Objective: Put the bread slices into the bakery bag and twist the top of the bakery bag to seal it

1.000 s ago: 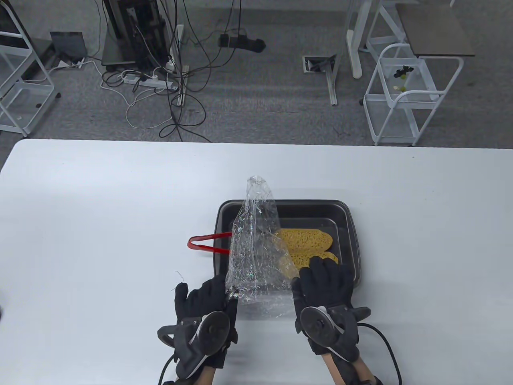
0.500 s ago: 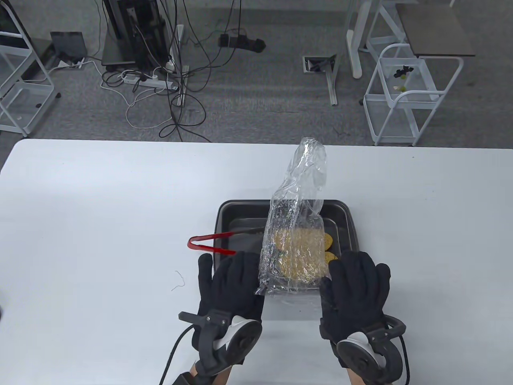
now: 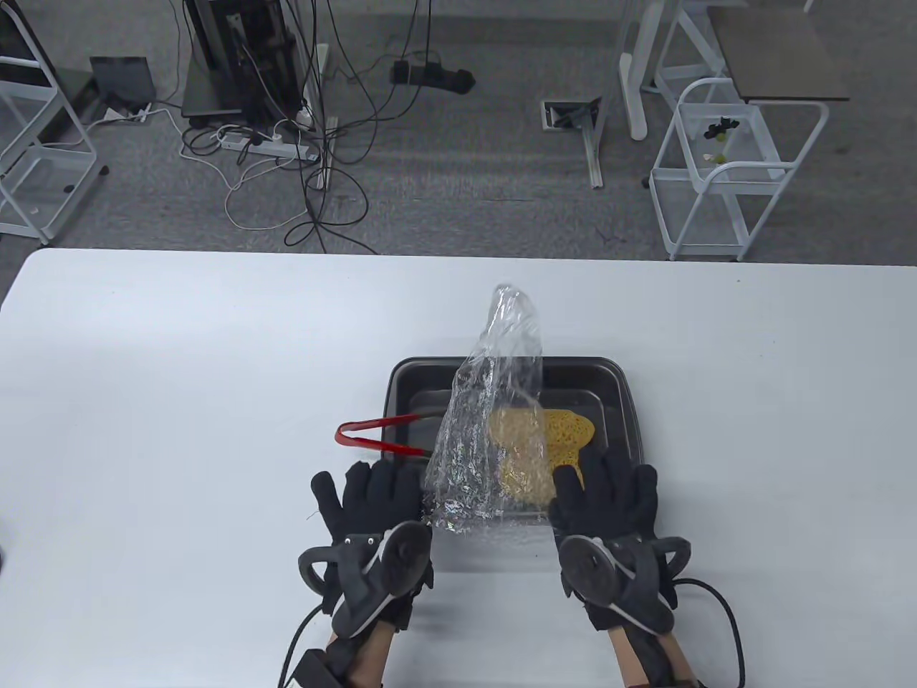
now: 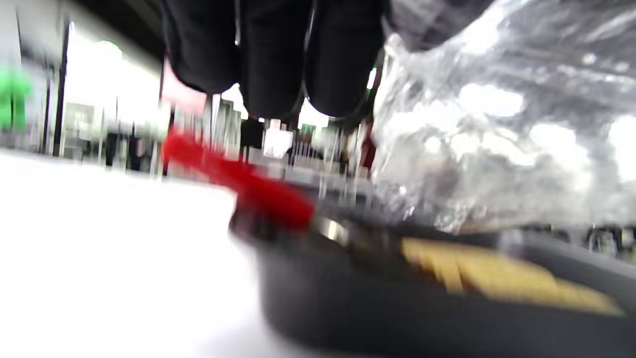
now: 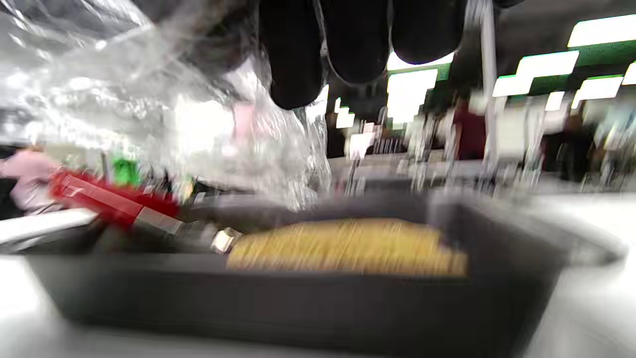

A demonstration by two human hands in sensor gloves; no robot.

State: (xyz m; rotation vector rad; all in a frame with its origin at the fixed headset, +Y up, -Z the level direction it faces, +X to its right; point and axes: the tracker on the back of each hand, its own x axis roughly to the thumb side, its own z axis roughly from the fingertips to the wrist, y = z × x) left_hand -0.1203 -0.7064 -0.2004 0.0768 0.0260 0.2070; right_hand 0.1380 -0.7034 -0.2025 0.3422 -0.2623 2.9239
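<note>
bakery bag (image 3: 487, 423) held up over dark tray (image 3: 623, 401), near corners pinched by left hand (image 3: 372, 502) and right hand (image 3: 605, 494); bread slices (image 3: 555, 437) lie in tray, partly behind the plastic; red tongs (image 3: 376, 436) rest on tray's left rim; all on white desk (image 3: 179, 401)

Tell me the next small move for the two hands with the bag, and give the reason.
Probably spread the bag's mouth wider. The left hand and right hand hold the clear bag by its near edge above the dark tray, and it looks narrow and crumpled. The bread slices lie in the tray, the red tongs untouched at its left rim.
</note>
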